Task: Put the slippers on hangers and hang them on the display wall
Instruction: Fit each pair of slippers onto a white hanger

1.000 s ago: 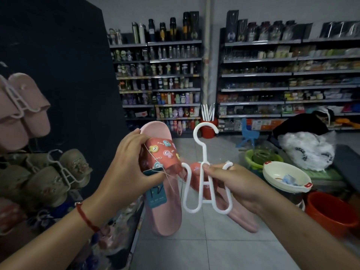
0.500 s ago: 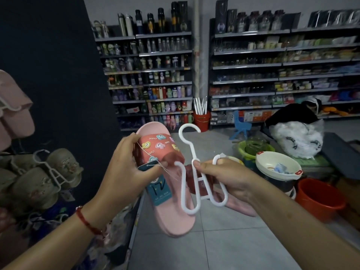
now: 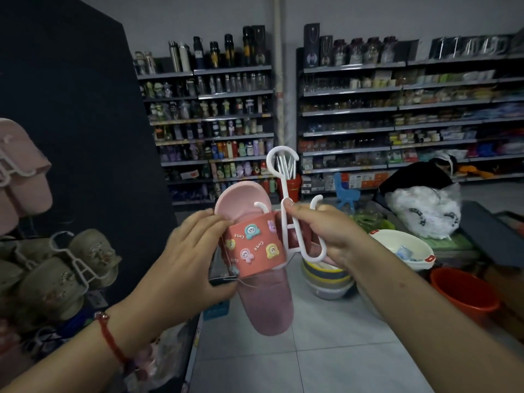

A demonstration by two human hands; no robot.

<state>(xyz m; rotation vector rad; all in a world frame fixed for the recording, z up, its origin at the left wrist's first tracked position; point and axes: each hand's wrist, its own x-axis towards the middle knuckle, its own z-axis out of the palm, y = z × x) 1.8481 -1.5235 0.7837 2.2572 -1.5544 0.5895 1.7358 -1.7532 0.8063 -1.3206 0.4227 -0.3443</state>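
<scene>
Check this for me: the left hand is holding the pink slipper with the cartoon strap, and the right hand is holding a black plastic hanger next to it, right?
Nearly. The head view shows the left hand gripping the pink slipper, and the right hand holding a hanger against it, but that hanger is white, not black.

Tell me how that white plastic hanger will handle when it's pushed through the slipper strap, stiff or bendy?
Probably fairly stiff: the white hanger keeps its shape though the right hand pinches it only at the stem. Its thin rods may flex a little. It likely weighs very little, given that fingertip grip. The pink slipper, held by the left hand, looks soft.
</scene>
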